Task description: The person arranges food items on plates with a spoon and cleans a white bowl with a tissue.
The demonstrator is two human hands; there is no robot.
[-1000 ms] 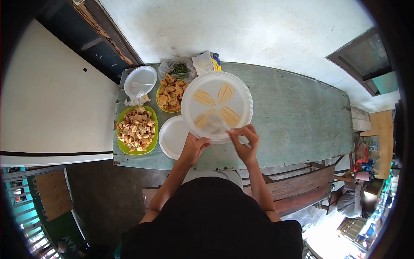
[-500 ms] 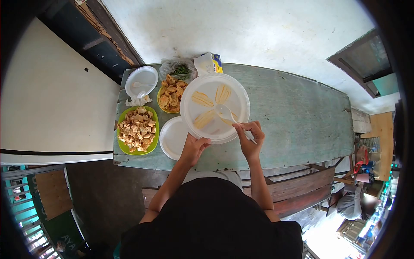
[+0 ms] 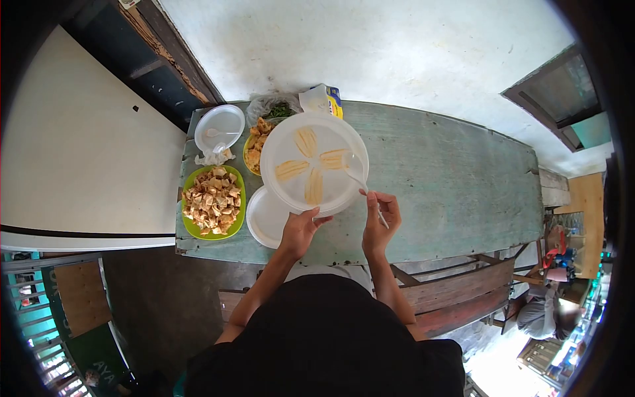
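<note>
My left hand (image 3: 302, 231) grips the near rim of a round white plate (image 3: 281, 135), held up above the table. Four-way streaks of a pale brown sauce (image 3: 313, 187) spread out from the plate's middle. In my right hand (image 3: 381, 217) is a white plastic spoon (image 3: 358, 178), its bowl touching or just over the right-hand streak. Below and left of the held plate lies a second white plate (image 3: 262, 218), partly covered by it. A yellow bowl of fried pieces (image 3: 254, 153) is also partly hidden behind the held plate.
On the green table (image 3: 450, 178), a lime-green plate (image 3: 188, 221) carries cut brown chunks. Behind it stand a white tub (image 3: 199, 135) with a spoon, crumpled plastic (image 3: 215, 157), a bag of greens (image 3: 278, 110) and a yellow-blue packet (image 3: 333, 101). A bench (image 3: 463, 291) runs along the near side.
The held plate has shifted slightly left and turned, so the streaks now lie at a different angle. The spoon has moved from near the plate's centre toward its right side.
</note>
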